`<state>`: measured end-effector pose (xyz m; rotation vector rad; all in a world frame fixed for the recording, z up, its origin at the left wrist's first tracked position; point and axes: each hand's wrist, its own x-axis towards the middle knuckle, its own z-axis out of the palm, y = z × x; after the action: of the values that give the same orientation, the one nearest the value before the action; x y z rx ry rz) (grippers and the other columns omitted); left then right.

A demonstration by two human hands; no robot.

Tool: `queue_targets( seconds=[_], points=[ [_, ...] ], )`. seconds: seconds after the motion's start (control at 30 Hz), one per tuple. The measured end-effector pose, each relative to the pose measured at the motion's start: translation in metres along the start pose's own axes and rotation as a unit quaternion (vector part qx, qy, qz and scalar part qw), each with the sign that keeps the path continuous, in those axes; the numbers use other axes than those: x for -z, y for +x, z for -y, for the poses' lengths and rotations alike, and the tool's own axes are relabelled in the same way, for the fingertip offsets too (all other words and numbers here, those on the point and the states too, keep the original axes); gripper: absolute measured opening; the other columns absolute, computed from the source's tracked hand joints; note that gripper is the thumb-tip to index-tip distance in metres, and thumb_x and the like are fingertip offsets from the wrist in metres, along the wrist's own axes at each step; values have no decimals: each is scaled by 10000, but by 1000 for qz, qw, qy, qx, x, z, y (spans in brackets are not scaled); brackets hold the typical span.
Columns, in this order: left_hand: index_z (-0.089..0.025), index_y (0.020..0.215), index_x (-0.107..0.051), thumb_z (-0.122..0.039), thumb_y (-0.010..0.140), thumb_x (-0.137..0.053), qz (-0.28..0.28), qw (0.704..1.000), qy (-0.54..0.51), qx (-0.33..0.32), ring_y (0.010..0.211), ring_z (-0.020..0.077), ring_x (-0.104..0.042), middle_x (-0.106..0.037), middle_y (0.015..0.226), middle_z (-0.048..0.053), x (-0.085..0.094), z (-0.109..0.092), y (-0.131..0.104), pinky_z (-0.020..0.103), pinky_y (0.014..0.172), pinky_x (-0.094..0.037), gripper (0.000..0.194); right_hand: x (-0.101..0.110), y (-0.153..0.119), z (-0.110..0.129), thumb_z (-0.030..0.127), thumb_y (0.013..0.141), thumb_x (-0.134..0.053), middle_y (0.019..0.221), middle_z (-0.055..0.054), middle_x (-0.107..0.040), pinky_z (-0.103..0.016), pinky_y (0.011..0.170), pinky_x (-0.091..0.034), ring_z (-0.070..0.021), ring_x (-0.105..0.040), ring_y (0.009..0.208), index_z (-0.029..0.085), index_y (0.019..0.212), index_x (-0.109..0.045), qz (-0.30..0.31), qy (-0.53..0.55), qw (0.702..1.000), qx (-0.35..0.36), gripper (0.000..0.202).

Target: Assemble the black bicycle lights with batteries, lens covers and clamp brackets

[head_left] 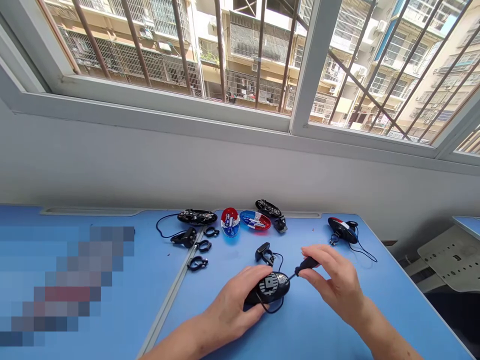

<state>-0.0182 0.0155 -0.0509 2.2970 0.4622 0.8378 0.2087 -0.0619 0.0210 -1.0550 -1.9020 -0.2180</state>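
Black glossy oval plastic casing with a silver-white printed pattern (269, 285) lies on the blue tabletop (311, 325), in the near middle. The left hand (234, 302) grips it from the left, thumb and fingers closed around its sides. A thin black cable (270, 312) loops along its near side. The right hand (339, 282) pinches the black handle of a small screwdriver (307, 265) between thumb and fingers, its slim shaft reaching the casing's right end.

Just beyond the casing stands a black plastic clamp bracket (263, 251). Farther left, three black ring clamps (197, 269) lie in a loose row near the pale seam between tabletops (165, 312), beside a black bracket with a cable (184, 238).

Behind these, near the table's back edge, are a black patterned oval unit (197, 217), two translucent red, white and blue oval units (230, 223) (255, 220) and another black patterned oval (268, 208) with a bracket. Off to the right lies a black oval with red and white on top (342, 230), its cable trailing.

A pale wall (240, 172) rises behind, below a barred window with a light frame (180, 111); apartment buildings show outside.
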Motion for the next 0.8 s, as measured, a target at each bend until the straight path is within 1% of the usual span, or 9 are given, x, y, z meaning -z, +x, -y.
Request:
queue_targets(
  seconds=[0.07,0.17,0.23,0.3,0.43,0.5,0.6,0.67,0.8],
  points=[
    [-252,1271,-497,-82,780,-566,3,1000,2,-2,1067,245,-617,-643,1232,63,0,-1,1,352,935,-509,524,3,1,2,158,961,-489,1029,-106,-700,-320,691,-610,-201,-685,864,225,1339,-497,27,24,999,-3,384],
    [-247,1255,-508,-73,778,-559,3,1000,-3,-5,1052,240,-620,-650,1216,61,1,-2,1,347,926,-511,510,8,4,4,56,943,-411,1206,-134,-659,-378,881,-578,-221,-638,1097,201,1417,-425,76,61,995,-5,495],
    [-251,1264,-499,-74,785,-564,1,1000,-8,-5,1046,235,-619,-651,1209,57,1,-2,2,345,923,-509,515,10,5,5,39,939,-399,1244,-133,-646,-384,927,-556,-218,-616,1145,198,1425,-417,97,84,992,-9,511],
    [-255,1275,-489,-80,796,-571,3,1000,-13,-3,1048,233,-614,-645,1218,57,1,-3,2,347,927,-504,517,11,5,4,63,945,-433,1169,-107,-688,-356,872,-578,-202,-660,1054,224,1400,-447,90,100,991,-16,483],
    [-253,1266,-500,-88,801,-571,10,1000,-18,6,1057,237,-607,-638,1232,62,2,-3,1,355,934,-499,499,4,4,2,148,933,-557,878,-40,-728,-305,651,-584,-171,-677,728,269,1312,-519,19,79,996,-29,399],
    [-246,1267,-503,-93,796,-568,10,1000,-18,11,1058,243,-606,-639,1230,68,1,-3,1,363,933,-500,500,0,3,2,156,924,-580,805,-28,-700,-295,589,-557,-163,-642,655,275,1287,-536,-5,56,998,-14,384],
    [-240,1264,-510,-106,792,-572,9,1000,-19,19,1064,248,-604,-641,1225,73,1,-2,1,373,938,-500,495,-2,2,3,162,923,-582,787,-35,-678,-281,548,-536,-167,-627,652,273,1253,-563,-6,44,999,13,349],
    [-243,1260,-514,-106,787,-576,8,1000,-18,18,1071,248,-604,-642,1223,69,0,-2,1,374,946,-498,496,-1,3,5,159,928,-562,879,-70,-697,-309,611,-566,-190,-656,749,254,1270,-552,10,51,999,17,355],
    [-255,1262,-506,-86,786,-573,4,1000,-12,3,1068,239,-611,-646,1222,57,1,-2,2,357,947,-499,509,7,4,6,56,927,-450,1188,-127,-662,-395,870,-567,-226,-637,1084,222,1363,-473,78,80,994,3,467]
  ],
)
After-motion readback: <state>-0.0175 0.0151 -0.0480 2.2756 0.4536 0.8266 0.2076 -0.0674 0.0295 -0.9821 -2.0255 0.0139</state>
